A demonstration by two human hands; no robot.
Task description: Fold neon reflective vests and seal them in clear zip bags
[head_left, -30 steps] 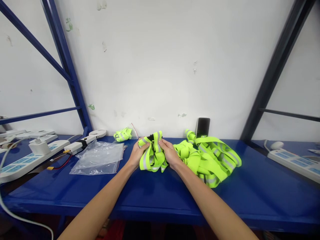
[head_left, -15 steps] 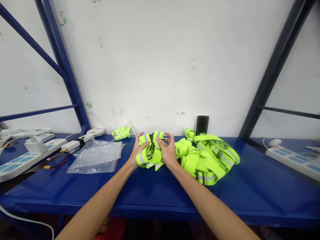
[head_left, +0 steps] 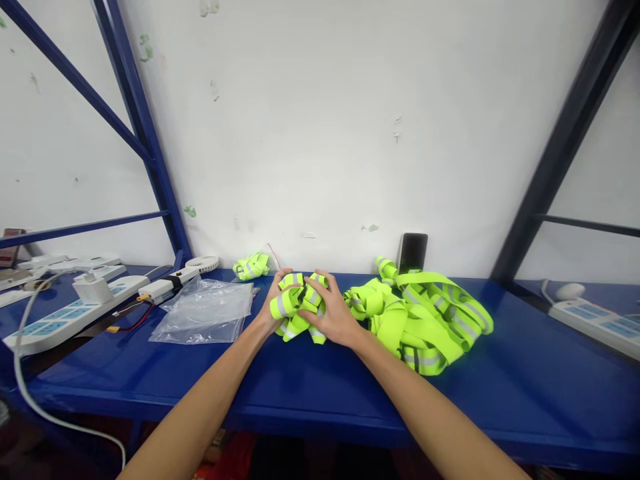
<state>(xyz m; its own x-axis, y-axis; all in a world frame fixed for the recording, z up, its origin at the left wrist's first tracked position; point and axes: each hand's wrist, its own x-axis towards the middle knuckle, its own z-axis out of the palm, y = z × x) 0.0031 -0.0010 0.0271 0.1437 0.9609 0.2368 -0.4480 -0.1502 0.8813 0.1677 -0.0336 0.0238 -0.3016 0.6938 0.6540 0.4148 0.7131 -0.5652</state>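
Observation:
Between my two hands is a bunched neon-yellow reflective strap (head_left: 296, 308) with silver-grey bands, folded into loops. My left hand (head_left: 274, 303) grips its left side, the strap covering part of the fingers. On the right side my right hand (head_left: 336, 312) is closed around the loops, thumb low and fingers over the top. Just right of that hand lies a tangled pile of the same reflective straps (head_left: 425, 320), with a dark buckle or slider at its front. Farther back on the left, another bundle of strap sits in a clear bag (head_left: 251, 266).
Flat clear plastic bags (head_left: 203, 312) lie left on the blue table (head_left: 320, 393). Beyond them are power strips (head_left: 75, 313), a white cable and a small fan (head_left: 202, 264). A phone (head_left: 413, 252) leans on the wall behind the pile. Another power strip (head_left: 595, 327) is far right.
My hands have squeezed the strap bundle into a more compact bunch, the right-hand fingers closing over its top. The camera view has shifted slightly left.

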